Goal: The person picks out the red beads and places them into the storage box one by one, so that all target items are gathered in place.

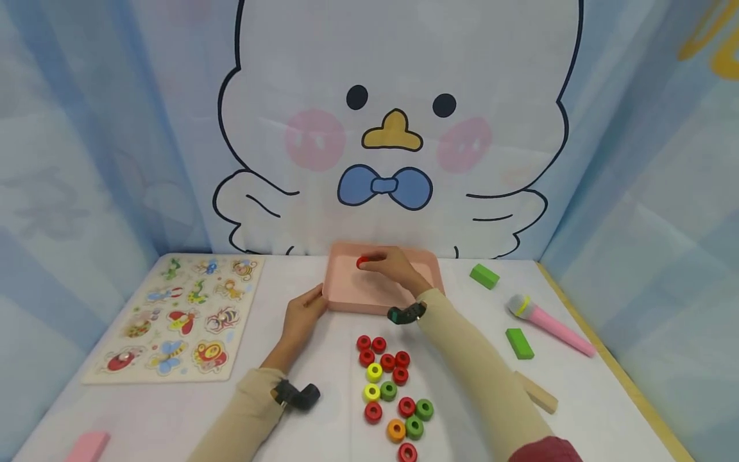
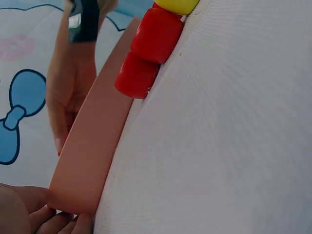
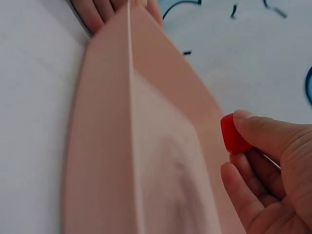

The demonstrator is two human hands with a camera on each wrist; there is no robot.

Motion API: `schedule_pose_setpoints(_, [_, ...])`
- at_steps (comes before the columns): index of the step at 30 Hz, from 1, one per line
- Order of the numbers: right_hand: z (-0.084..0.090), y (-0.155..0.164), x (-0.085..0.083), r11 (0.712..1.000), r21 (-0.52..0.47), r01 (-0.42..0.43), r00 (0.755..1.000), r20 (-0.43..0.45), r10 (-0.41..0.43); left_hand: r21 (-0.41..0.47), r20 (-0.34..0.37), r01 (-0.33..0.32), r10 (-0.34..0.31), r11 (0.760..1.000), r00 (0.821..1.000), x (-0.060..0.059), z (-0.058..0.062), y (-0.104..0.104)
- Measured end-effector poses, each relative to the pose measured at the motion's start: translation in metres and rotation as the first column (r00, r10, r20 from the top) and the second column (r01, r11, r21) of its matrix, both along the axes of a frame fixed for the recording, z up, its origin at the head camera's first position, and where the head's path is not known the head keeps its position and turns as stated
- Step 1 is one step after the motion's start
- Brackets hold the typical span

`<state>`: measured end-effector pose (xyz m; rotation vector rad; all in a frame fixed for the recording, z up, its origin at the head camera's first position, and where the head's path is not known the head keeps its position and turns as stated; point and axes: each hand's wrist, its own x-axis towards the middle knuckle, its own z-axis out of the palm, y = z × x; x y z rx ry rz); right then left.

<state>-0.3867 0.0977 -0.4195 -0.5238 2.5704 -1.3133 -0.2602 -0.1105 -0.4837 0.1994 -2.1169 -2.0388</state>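
A red bead (image 1: pixel 361 262) is pinched between the thumb and fingers of my right hand (image 1: pixel 394 266), over the inside of a shallow pink tray (image 1: pixel 355 306). The right wrist view shows this red bead (image 3: pixel 234 135) held above the tray floor. My left hand (image 1: pixel 304 313) grips the tray's near left corner, its thumb and fingers around the corner in the left wrist view. Closer to me lies a loose group of round beads with holes: several red beads (image 1: pixel 373 412), two yellow beads (image 1: pixel 374 372), several green beads (image 1: pixel 424 409) and one orange bead (image 1: pixel 396 430).
On the left lies a wooden insect puzzle board (image 1: pixel 190 301), with a pink block (image 1: pixel 89 446) nearer me. To the right are two green blocks (image 1: pixel 484 276), a pink toy microphone (image 1: pixel 554 327) and a wooden block (image 1: pixel 539 394) partly behind my right sleeve. A printed curtain (image 1: pixel 398 224) stands behind the tray.
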Motion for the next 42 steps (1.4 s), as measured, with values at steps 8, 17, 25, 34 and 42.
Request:
schedule_pose_setpoints(8, [-0.033,-0.017,-0.023,0.998,-0.051,0.044,0.994,0.104,-0.039,-0.028,-0.015,-0.004,0.004,1.000,1.000,0.018,-0.005,0.012])
schedule_pose_setpoints(17, [-0.043,-0.021,-0.032,1.000,-0.023,0.004,0.999,0.053,-0.003,-0.022,-0.026,0.003,-0.003,1.000,1.000,0.021,0.001,0.017])
schedule_pose_setpoints(25, [-0.034,-0.016,-0.036,0.999,-0.013,-0.040,0.998,0.042,0.040,-0.079,-0.020,0.000,-0.002,0.997,1.000,0.012,0.005,0.016])
schedule_pose_setpoints(34, [0.005,-0.002,-0.030,0.999,-0.021,-0.050,0.997,0.063,0.052,-0.036,-0.040,-0.016,0.015,0.999,0.999,0.000,0.010,0.010])
schedule_pose_setpoints(42, [0.021,0.035,0.019,0.991,-0.060,-0.121,0.993,0.002,0.121,-0.017,-0.003,-0.018,0.018,1.000,1.000,-0.001,0.008,0.000])
